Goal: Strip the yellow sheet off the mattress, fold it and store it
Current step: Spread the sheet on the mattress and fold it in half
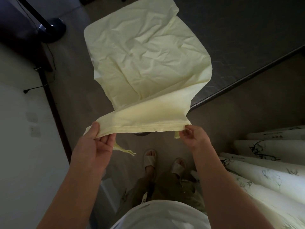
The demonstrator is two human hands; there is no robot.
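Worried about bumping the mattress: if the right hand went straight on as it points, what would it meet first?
The right hand probably meets the yellow sheet it pinches first, then the mattress corner; depth is unclear.

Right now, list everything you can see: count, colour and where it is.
mattress: one, dark grey, upper right
yellow sheet: one, pale yellow, centre, far end on the mattress
stand base: one, dark blue, upper left
cable: one, black, far left
curtain: one, white with leaf print, lower right
slippers: two, pale, worn, bottom centre
left hand: one, pinching the sheet's hem, left end
right hand: one, pinching the hem, right end
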